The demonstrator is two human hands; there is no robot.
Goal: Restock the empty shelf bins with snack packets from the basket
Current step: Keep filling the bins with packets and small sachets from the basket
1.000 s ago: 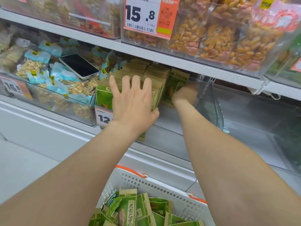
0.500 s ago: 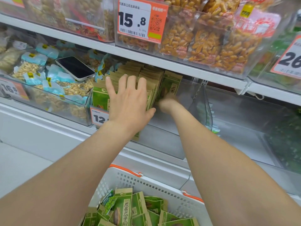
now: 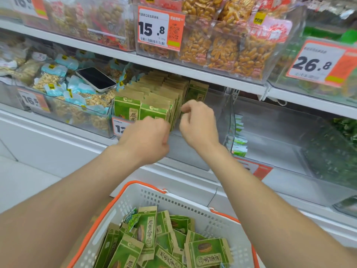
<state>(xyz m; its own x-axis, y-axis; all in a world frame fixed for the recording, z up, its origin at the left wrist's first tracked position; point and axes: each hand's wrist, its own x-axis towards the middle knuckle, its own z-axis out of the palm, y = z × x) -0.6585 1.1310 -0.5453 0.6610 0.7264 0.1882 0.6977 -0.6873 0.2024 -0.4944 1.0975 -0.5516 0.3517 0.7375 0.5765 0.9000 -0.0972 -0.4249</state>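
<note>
The left hand and right hand curl at the packets standing in the bin, whether gripping I cannot tell; a nudge could topple the unsupported row sideways.

Bright, even store light, soft shadows, motion blur at right, wide-angle bending at edges.
</note>
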